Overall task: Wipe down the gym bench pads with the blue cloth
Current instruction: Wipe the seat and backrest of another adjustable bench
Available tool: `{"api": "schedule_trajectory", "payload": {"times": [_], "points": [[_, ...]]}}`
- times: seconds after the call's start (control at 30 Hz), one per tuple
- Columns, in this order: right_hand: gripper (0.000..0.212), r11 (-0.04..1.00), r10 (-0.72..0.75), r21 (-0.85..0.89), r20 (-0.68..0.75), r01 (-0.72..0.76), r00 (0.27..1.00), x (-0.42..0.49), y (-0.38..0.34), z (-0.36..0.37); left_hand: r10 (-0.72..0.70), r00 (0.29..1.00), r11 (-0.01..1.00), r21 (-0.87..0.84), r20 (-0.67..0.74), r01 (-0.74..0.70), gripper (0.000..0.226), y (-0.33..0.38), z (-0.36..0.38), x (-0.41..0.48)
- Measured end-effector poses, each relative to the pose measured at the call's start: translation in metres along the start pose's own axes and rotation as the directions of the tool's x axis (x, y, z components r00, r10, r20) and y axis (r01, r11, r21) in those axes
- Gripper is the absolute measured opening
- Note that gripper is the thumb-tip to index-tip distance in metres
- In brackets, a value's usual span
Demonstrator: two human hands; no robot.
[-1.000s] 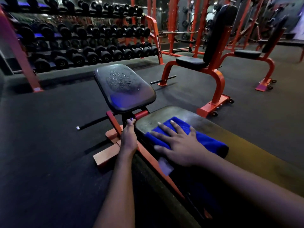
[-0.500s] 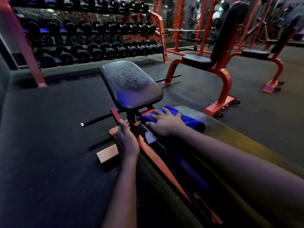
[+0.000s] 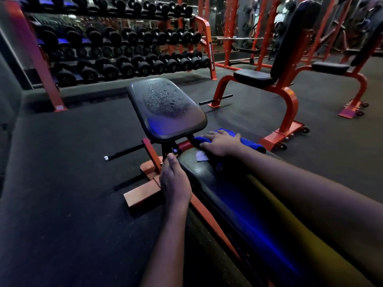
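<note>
The bench has a black seat pad beaded with droplets and a long black back pad running toward me. A blue cloth lies bunched across the long pad's far end, just below the seat pad, with its white tag showing. My right hand lies on the cloth, fingers curled over its front fold. My left hand grips the long pad's left edge near the hinge, thumb pointing forward.
The orange bench frame and a black bar stick out on the floor to the left. A second orange bench stands at right, a third beyond it. A dumbbell rack lines the back. Dark rubber flooring surrounds everything.
My right hand has slid the cloth away along the long pad to its far end, fingers going from flat to curled. My left hand has shifted slightly back along the pad's edge.
</note>
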State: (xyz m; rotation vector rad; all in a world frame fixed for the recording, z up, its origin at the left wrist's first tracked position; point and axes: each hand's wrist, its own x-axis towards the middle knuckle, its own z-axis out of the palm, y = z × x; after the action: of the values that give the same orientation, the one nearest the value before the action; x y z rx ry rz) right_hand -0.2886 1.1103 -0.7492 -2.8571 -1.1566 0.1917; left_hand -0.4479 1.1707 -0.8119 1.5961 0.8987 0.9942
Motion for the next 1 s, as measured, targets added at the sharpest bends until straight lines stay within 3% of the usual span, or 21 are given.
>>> {"api": "schedule_trajectory", "payload": {"times": [0.13,0.4,0.7,0.87,1.0], "points": [[0.049,0.991,0.123,0.056,-0.029,-0.121,0.992,-0.013,0.032,-0.004,0.004,0.997,0.999,0.046,0.081,-0.008,0.055,-0.002,0.014,-0.006],[0.053,0.951,0.303,0.087,-0.093,-0.295,0.948,-0.121,0.088,0.015,-0.005,1.000,1.000,0.014,-0.003,0.005,0.053,-0.006,0.024,-0.013],[0.052,0.971,0.234,0.076,-0.068,-0.229,0.970,-0.055,0.079,0.002,0.008,1.000,1.000,-0.011,-0.014,-0.008,0.054,-0.006,0.026,-0.015],[0.051,1.000,-0.002,0.008,-0.053,0.002,0.999,-0.090,0.062,0.013,0.011,0.999,1.000,-0.021,-0.037,-0.012,0.053,-0.011,0.026,-0.015],[0.053,0.996,0.091,0.019,-0.035,-0.091,0.995,-0.045,0.055,-0.002,0.000,1.000,0.999,-0.038,-0.020,-0.001,0.055,-0.009,0.028,-0.013]]}}
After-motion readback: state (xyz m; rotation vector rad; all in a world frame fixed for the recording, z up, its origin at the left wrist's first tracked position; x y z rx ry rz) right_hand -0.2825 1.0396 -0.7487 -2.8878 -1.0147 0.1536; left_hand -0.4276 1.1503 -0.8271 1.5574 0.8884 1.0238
